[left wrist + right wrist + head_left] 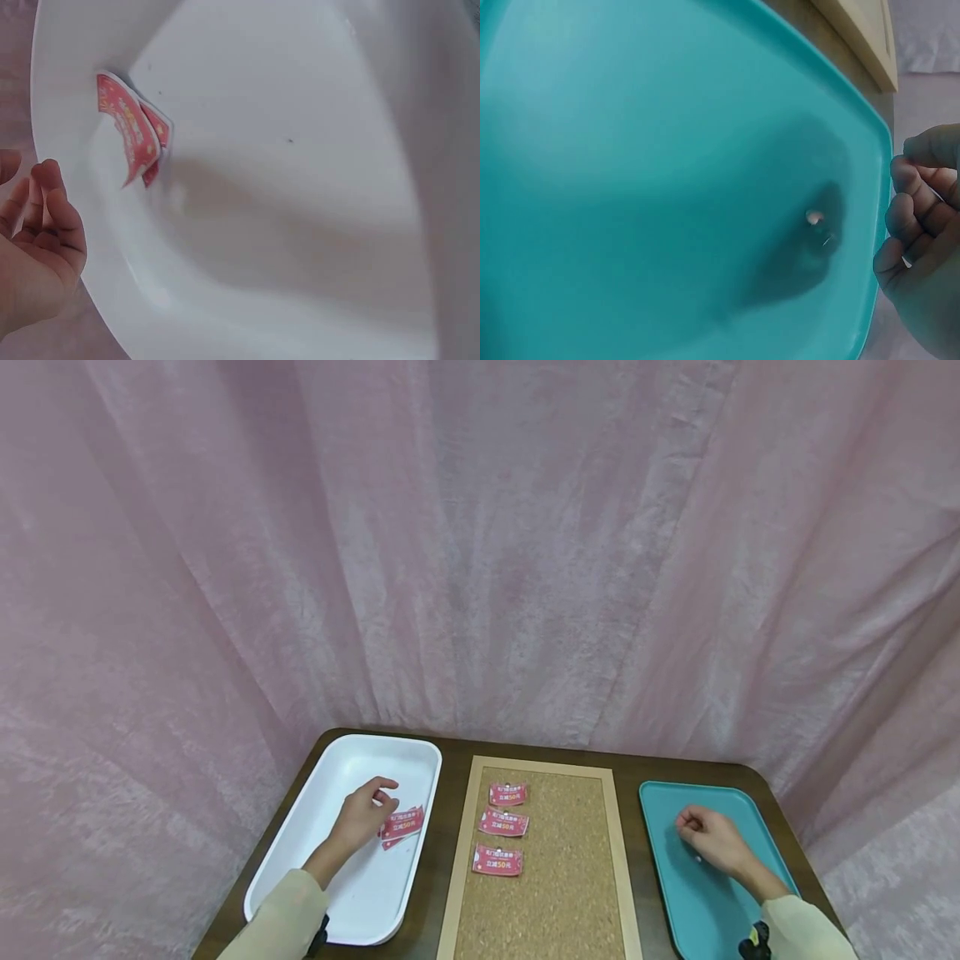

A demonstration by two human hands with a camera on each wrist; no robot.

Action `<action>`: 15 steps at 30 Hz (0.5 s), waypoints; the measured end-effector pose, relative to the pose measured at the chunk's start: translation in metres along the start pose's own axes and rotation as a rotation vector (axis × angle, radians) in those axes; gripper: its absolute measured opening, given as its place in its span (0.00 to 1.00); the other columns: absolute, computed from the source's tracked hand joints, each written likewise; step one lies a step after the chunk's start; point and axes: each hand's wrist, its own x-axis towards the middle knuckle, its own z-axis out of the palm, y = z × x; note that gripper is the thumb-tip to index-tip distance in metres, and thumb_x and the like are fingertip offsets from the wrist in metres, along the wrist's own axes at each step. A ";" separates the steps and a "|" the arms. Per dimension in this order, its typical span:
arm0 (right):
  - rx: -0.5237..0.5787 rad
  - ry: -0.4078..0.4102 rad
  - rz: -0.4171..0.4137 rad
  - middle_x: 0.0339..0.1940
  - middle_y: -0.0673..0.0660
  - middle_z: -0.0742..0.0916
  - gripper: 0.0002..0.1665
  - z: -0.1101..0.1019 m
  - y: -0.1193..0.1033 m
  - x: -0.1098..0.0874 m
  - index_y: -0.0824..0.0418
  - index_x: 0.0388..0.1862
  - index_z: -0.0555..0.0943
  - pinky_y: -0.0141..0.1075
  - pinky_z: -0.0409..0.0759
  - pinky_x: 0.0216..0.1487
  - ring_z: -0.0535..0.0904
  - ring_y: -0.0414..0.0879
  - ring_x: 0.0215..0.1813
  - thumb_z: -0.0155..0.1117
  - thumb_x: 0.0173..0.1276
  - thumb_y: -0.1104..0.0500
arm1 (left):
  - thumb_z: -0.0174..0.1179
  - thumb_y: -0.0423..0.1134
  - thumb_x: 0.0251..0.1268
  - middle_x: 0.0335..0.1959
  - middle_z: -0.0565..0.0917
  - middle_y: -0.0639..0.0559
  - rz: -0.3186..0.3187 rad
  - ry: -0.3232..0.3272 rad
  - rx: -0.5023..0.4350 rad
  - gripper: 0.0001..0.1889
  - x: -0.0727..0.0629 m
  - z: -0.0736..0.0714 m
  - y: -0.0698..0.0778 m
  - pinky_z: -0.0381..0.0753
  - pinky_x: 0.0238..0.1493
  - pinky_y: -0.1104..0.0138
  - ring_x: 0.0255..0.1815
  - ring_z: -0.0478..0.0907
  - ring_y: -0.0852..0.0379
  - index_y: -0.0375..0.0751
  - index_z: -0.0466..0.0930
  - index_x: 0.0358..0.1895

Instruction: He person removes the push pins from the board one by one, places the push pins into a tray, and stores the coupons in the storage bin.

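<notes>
My left hand [366, 815] hovers over the white tray [341, 893], beside a few overlapping red coupons [403, 825]. Its fingers are loosely bent, with nothing visible between them. In the left wrist view, the coupons [133, 135] lie against the tray wall, apart from the left hand [41, 259]. Over the teal tray [712, 914] is my right hand [714, 839], fingers loosely curled and thumb near the index finger; I see nothing held. Small pin-like pieces [814, 217] lie on the tray in the shadow of the right hand [930, 232].
Between the trays lies a wood-framed cork board [558, 877]. Down its left side are three red coupons [498, 861], each with a small pin-like dot at its top edge. A dark brown table [431, 852] bears everything, and a pink curtain [510, 568] hangs behind.
</notes>
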 end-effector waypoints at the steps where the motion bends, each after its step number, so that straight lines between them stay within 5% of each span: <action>1: -0.001 0.000 -0.006 0.31 0.53 0.81 0.05 0.000 -0.001 0.001 0.67 0.42 0.83 0.33 0.73 0.32 0.74 0.39 0.31 0.65 0.75 0.64 | 0.66 0.36 0.70 0.36 0.83 0.49 0.008 0.003 -0.002 0.16 0.000 0.000 0.002 0.73 0.26 0.68 0.25 0.75 0.58 0.39 0.83 0.59; 15: 0.019 -0.018 -0.082 0.31 0.52 0.83 0.01 0.010 -0.013 0.009 0.66 0.39 0.84 0.32 0.75 0.34 0.73 0.38 0.32 0.66 0.73 0.68 | 0.66 0.34 0.70 0.35 0.83 0.51 0.075 0.000 -0.039 0.15 -0.004 0.005 0.026 0.74 0.30 0.68 0.26 0.75 0.61 0.40 0.84 0.58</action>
